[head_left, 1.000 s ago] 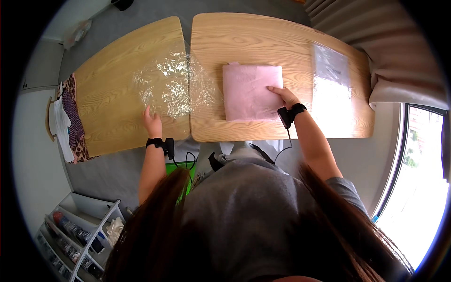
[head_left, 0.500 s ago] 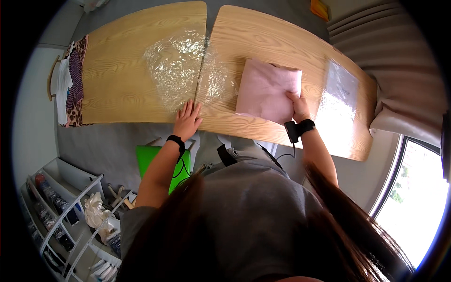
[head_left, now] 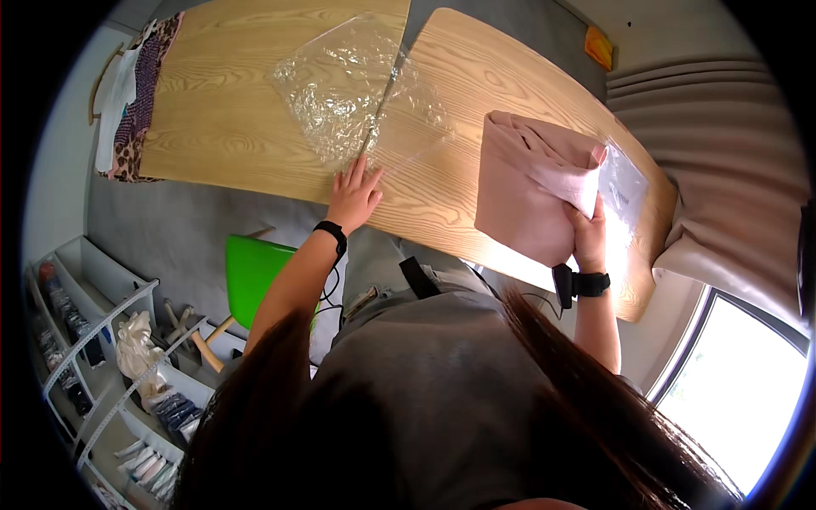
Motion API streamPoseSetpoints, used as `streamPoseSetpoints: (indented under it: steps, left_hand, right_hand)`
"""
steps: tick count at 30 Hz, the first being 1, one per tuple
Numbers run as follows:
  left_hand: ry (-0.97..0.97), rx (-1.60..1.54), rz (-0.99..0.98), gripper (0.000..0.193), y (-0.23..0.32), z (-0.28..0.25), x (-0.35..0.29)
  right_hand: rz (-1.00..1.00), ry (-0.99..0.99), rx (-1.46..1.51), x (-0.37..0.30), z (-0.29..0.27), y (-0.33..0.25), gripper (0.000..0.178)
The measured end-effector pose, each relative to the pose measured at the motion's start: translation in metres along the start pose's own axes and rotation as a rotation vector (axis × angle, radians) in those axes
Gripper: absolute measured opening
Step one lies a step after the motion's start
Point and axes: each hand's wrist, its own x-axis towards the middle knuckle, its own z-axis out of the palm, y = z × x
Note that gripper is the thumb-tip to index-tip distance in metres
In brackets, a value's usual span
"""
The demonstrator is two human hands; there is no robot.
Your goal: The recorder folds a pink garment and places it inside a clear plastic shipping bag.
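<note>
A folded pink cloth piece [head_left: 523, 191], perhaps a garment, is at the right part of the wooden table [head_left: 229, 127]. My right hand [head_left: 588, 229] grips its near right corner, thumb on top and the other fingers hidden beneath; that side looks raised. My left hand [head_left: 355, 197] rests at the table's near edge, by the seam between the two tabletops, fingers spread and holding nothing. Just beyond its fingertips a crinkled clear plastic bag [head_left: 340, 102] lies across the seam. Another clear plastic bag [head_left: 623, 183] lies flat to the right, partly behind the cloth.
Patterned and white clothes [head_left: 136, 93] lie over the table's left end. A green chair [head_left: 255, 272] stands below the near edge. At lower left is a grey rack [head_left: 106, 327] with packed items. A beige curtain [head_left: 714, 153] and window [head_left: 739, 382] are at right.
My right hand has moved right with the pink cloth, lifting its corner and partly covering the flat bag. My left hand stays at the seam. The whole view has turned somewhat.
</note>
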Motion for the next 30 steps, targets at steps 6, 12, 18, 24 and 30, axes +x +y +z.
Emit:
streamPoseSetpoints:
  steps: [6, 12, 18, 24, 30]
  left_hand:
    - [0.113, 0.036, -0.050, 0.048, 0.001, 0.001, 0.022]
    - [0.209, 0.020, 0.074, 0.045, -0.006, -0.018, 0.026]
    - [0.221, -0.104, 0.008, 0.049, -0.006, -0.026, 0.035]
    - [0.210, -0.120, 0.071, 0.053, -0.007, -0.030, 0.037]
    - [0.226, -0.115, 0.102, 0.050, -0.004, -0.034, 0.041]
  right_hand:
    - [-0.027, -0.186, 0.090, -0.004, 0.029, 0.006, 0.041]
    - [0.062, -0.535, 0.175, 0.014, 0.075, 0.034, 0.052]
    - [0.391, -0.635, 0.248, 0.067, 0.109, 0.113, 0.053]
    - [0.475, -0.640, 0.304, 0.085, 0.115, 0.123, 0.062]
    - [0.370, -0.760, 0.117, 0.083, 0.137, 0.106, 0.071]
